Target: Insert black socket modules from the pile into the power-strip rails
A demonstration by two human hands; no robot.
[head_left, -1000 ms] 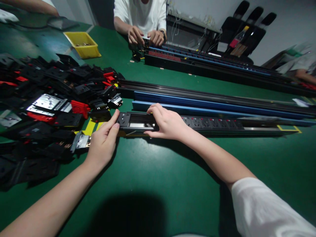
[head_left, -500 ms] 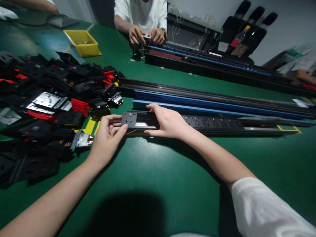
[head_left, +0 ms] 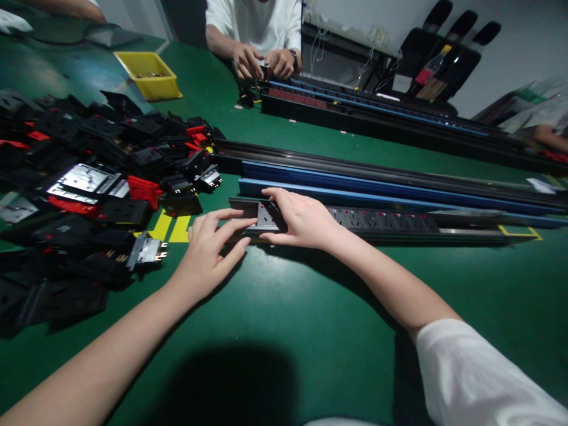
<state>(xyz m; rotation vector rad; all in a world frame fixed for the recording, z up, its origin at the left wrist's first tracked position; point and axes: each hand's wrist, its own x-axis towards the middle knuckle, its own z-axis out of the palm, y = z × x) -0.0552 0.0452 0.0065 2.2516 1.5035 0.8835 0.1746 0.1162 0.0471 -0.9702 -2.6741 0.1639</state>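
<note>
A long black metal channel [head_left: 470,234] lies across the table in front of me, with a row of black socket modules [head_left: 373,221] seated in its right part. One socket module [head_left: 268,218] sits in the channel near its left end, partly covered by my right hand. My left hand [head_left: 207,245] is at that end with its fingers stretched and apart, a fingertip against the module's left edge. My right hand [head_left: 306,219] grips across the channel, thumb on the near side and fingers on the far side. What lies under its palm is hidden.
Loose black and red socket modules [head_left: 119,210] form a heap at left. Behind it stands a yellow bin [head_left: 155,83]. Blue rails [head_left: 355,184] and a black rail [head_left: 310,152] lie beyond my channel. Across the table a co-worker's hands [head_left: 261,62] work at another rail.
The socket module has slid right along the channel, from its left end up to my right hand. My left hand has followed it and its fingers have opened out. My right hand has stayed put.
</note>
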